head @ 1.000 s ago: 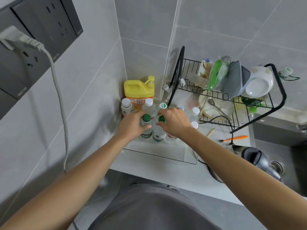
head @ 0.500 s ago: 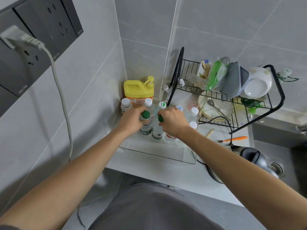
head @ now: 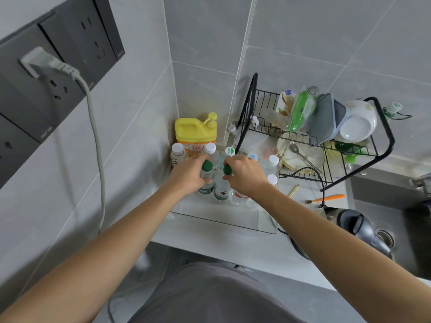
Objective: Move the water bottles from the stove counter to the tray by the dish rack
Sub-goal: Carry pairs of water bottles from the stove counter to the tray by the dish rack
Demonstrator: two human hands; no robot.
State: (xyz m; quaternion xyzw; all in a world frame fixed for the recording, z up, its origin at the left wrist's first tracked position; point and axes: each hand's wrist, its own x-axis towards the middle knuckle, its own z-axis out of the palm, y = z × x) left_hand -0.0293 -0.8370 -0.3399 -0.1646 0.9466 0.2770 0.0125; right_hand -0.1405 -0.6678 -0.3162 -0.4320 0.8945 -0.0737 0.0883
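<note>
Two hands grip green-capped water bottles standing in the clear tray (head: 224, 220) on the bench (head: 261, 250).
Beside the tray's right end stands the black dish rack (head: 326, 145); behind the tray, a yellow jug (head: 194, 131). Left hand (head: 190, 174) wraps one green-capped bottle (head: 206, 180) at the tray's back-left; right hand (head: 245, 174) curls round the neck of the neighbouring bottle (head: 221, 190). White-capped bottles (head: 271, 164) crowd the tray's back.

One view only, worn on the head, wide-angle, looking steeply down and forward into a tiled corner. Both forearms reach away from the lens toward the tray (head: 224, 220) on the table (head: 268, 248), close in; the rack (head: 382, 145) sits right, wall sockets (head: 58, 73) upper left.
</note>
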